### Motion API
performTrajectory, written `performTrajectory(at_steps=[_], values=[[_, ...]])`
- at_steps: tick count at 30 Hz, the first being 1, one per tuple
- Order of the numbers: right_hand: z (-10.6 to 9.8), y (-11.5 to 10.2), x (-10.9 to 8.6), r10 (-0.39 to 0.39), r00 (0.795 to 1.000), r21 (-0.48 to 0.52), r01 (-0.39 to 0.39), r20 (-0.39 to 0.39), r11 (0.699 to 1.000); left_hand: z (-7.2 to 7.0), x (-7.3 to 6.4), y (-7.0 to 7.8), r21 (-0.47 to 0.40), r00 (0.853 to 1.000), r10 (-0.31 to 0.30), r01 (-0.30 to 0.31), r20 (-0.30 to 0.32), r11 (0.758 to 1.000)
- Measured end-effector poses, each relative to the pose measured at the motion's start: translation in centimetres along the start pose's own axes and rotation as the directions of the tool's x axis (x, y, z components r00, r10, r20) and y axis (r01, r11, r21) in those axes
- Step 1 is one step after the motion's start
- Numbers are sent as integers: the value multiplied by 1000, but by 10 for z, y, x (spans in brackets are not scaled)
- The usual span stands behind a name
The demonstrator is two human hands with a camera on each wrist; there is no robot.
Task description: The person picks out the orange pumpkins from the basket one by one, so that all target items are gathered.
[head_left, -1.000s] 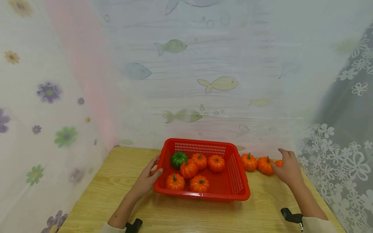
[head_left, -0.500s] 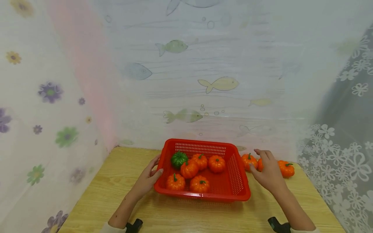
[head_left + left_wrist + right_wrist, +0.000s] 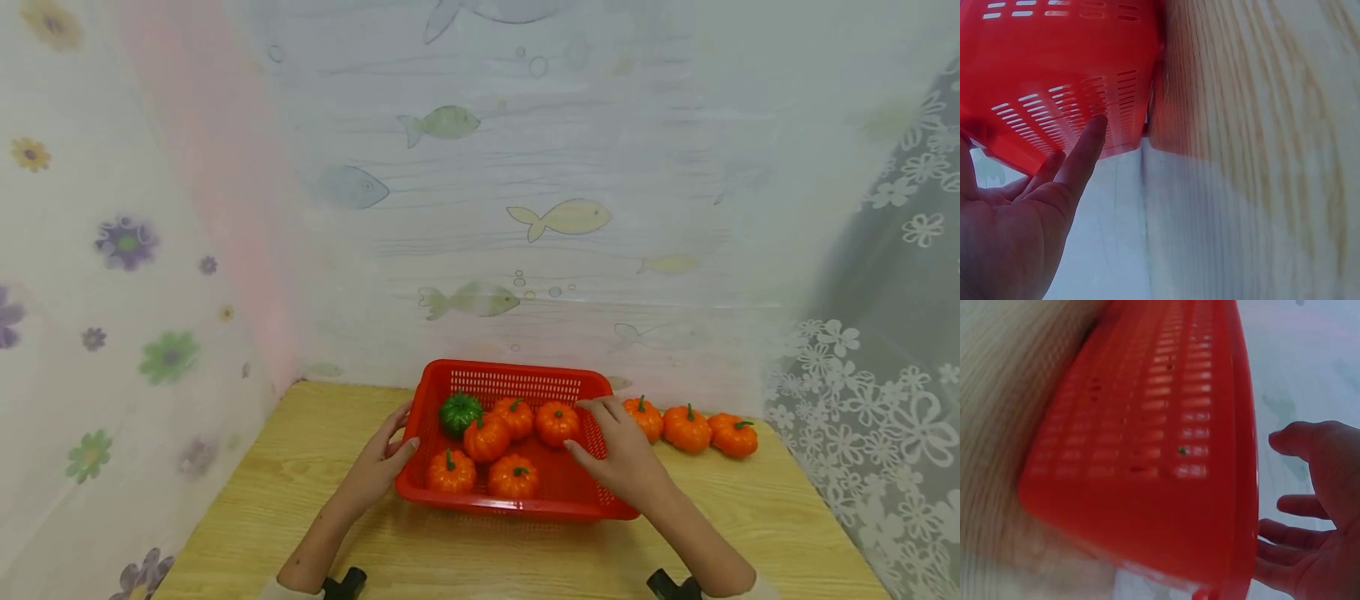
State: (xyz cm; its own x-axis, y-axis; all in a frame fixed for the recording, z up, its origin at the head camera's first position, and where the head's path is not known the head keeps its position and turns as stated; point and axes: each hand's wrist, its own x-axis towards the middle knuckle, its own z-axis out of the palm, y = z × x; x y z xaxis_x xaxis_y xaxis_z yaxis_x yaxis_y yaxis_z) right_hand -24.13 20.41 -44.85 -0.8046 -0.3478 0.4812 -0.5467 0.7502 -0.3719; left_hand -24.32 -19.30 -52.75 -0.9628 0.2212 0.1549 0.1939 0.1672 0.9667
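A red plastic basket (image 3: pixel 570 500) with slotted walls sits on the table, holding several small orange pumpkins (image 3: pixel 513 477) and one green pumpkin (image 3: pixel 461 413). My left hand (image 3: pixel 380 465) holds the basket's left rim, thumb at the top edge. In the left wrist view its fingers (image 3: pixel 1088 147) lie along the outside wall. Over the basket's right side hovers my right hand (image 3: pixel 618 450), fingers spread and nothing held. Its fingertips are beside the rightmost orange pumpkin (image 3: pixel 557 424) in the basket; contact cannot be told. The right wrist view shows that hand (image 3: pixel 1329 512) above the rim.
Three orange pumpkins (image 3: pixel 687 429) stand in a row on the wooden table (image 3: pixel 750 517), right of the basket. A wall covering with fish drawings (image 3: pixel 472 298) rises behind the table. Flowered sheets hang at both sides.
My right hand has moved left from the rightmost pumpkin outside, past the row, to above the basket. The three outside pumpkins stay in place. The left hand has kept its place.
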Motion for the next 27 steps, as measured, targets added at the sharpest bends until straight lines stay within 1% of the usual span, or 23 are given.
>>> performTrajectory(at_steps=[4,7,14,18,23,27], values=[[12,-11,4,-20,999,12,20,42,1000,0,0,1,-4,1000,-4,4,-4,1000],[20,-19,6,-33,995,35,30,92,999,0,-1,2,2,1000,-1,1,-10,1000],[37,-29,12,-15,976,54,3,217,999,0,0,3,1,1000,12,-12,2,1000],[46,-31,17,4,954,88,-32,301,996,0,0,2,-10,1000,13,-13,8,1000],[56,-29,20,35,915,119,-90,403,989,0,-1,2,-18,1000,14,-14,14,1000],[62,-27,23,22,895,114,-81,445,990,0,-1,4,-20,1000,10,-10,13,1000]])
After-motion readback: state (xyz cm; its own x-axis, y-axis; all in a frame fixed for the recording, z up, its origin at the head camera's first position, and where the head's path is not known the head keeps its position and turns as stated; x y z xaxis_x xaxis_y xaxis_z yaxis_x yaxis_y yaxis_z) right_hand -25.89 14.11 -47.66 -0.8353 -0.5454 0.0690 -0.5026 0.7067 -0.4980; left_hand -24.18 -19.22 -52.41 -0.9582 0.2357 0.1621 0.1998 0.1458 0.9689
